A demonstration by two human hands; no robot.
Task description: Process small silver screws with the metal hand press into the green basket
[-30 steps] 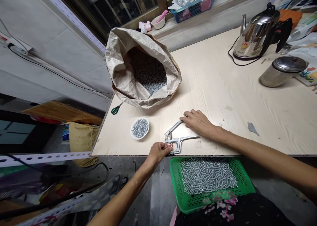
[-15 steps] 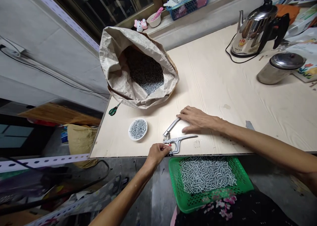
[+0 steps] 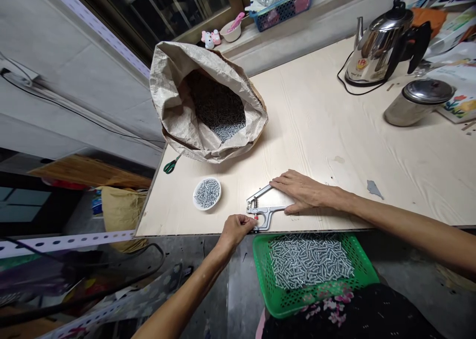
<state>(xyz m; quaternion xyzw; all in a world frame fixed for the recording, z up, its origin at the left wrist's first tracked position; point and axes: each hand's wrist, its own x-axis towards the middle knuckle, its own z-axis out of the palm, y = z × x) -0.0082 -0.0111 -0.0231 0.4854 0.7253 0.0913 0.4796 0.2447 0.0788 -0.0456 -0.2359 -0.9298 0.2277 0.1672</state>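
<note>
Snap-fastener pliers point(image 3: 267, 219) of grey metal lie at the table's front edge, with a spring and a small red part at the jaws. My right hand point(image 3: 303, 189) has its fingers on the upper handle and its thumb against the lower one. At the jaw end, my left hand point(image 3: 236, 228) is closed in a pinch; whatever its fingertips hold is hidden. A white bowl point(image 3: 195, 200) of small silvery metal pieces stands left of the pliers. Below the edge, a green basket point(image 3: 263, 284) contains many similar pieces.
A large open sack point(image 3: 167, 96) with more metal pieces stands behind the bowl. Green-handled scissors point(image 3: 170, 166) lie near the left edge. A steel kettle point(image 3: 377, 49) and a lidded metal canister point(image 3: 412, 103) are at the back right. A grey scrap point(image 3: 374, 189) lies beyond my right forearm.
My right hand has moved down and its thumb now meets the lower handle. The upper handle has swung down, bringing the handles closer together. My left hand stays at the jaws.
</note>
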